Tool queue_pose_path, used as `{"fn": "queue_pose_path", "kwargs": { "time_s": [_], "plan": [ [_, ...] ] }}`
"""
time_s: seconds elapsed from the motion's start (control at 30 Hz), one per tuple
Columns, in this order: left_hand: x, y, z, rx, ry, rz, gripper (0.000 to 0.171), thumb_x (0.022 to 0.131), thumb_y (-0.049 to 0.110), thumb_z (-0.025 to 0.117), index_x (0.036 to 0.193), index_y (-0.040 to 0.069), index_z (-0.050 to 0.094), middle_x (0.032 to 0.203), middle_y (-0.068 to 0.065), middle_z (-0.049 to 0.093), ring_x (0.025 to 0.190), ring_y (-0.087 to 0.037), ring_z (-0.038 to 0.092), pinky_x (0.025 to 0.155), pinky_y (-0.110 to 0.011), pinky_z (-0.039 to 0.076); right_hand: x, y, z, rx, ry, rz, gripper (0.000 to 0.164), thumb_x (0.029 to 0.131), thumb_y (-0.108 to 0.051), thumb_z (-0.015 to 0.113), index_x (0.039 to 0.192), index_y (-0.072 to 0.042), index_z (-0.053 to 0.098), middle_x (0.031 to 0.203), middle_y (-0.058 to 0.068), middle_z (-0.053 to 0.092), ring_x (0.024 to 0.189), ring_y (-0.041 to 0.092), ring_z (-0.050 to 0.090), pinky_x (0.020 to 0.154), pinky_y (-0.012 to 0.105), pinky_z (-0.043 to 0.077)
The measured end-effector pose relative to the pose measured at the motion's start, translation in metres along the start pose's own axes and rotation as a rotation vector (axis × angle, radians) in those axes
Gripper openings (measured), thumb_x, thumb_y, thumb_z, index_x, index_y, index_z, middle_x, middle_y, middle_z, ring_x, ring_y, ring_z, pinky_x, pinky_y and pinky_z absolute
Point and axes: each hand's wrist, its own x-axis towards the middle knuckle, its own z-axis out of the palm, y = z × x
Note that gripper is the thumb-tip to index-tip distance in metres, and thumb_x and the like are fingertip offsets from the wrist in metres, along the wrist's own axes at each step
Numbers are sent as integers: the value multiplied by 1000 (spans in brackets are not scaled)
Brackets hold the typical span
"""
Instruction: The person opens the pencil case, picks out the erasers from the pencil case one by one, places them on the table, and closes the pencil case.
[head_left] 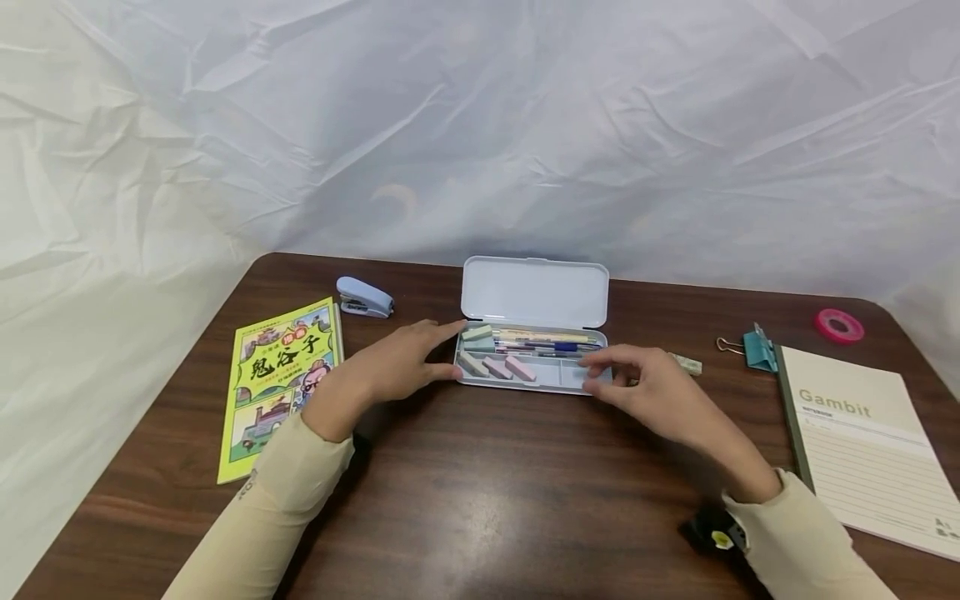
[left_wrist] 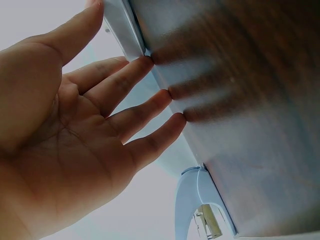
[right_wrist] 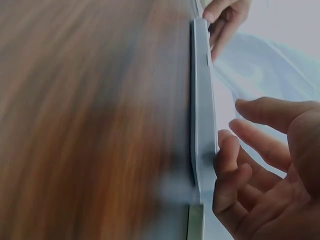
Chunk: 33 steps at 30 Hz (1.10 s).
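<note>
A pale blue pencil case (head_left: 525,388) lies with its lid (head_left: 534,292) up at the middle of the brown table (head_left: 487,492). Its tray holds several pastel erasers (head_left: 498,367) and a row of pens (head_left: 551,342). My left hand (head_left: 442,350) has straight fingers that touch the case's left end (left_wrist: 132,35); the left wrist view shows the fingertips (left_wrist: 150,59) against its wall. My right hand (head_left: 600,372) curls its fingers round the case's right front corner. In the right wrist view those curled fingers (right_wrist: 227,165) lie against the case wall (right_wrist: 200,100).
A yellow-green book (head_left: 281,383) and a blue stapler (head_left: 363,297) lie to the left. On the right are a teal binder clip (head_left: 757,348), a pink tape roll (head_left: 838,325), a "Gambit" notebook (head_left: 862,442) and a small pale item (head_left: 686,363). White cloth hangs behind.
</note>
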Motion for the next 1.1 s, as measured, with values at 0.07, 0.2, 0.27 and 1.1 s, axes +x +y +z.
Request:
{"fn": "queue_pose_path", "kwargs": {
  "time_s": [0.07,0.2,0.27,1.1],
  "plan": [
    [3,-4,2,4,2,5,86,110,57,73,182,27,36,181,-18,48,171,-43,42,136,-67,39,3,-5,4,-7,15,-6,30,107,-21,83,137,-13,84,86,2,68,71,12,52,60,27,40],
    [8,-12,7,21,2,6,85,111,60,70,182,30,35,180,-17,49,169,-40,45,136,-64,40,9,-12,11,-16,41,-9,29,106,-19,84,134,-13,86,81,2,70,63,12,43,57,28,36],
    [14,-21,13,32,11,9,86,110,64,70,182,33,35,179,-13,51,167,-35,49,136,-60,42,12,-15,15,-11,46,-8,28,106,-19,85,133,-13,87,90,3,78,61,11,41,56,28,36],
    [4,-4,4,2,-1,-17,84,111,59,72,182,31,36,181,-19,46,171,-43,42,137,-67,38,44,-52,46,-74,15,88,26,103,-25,85,128,-20,90,65,-4,70,54,8,32,53,27,27]
  ]
}}
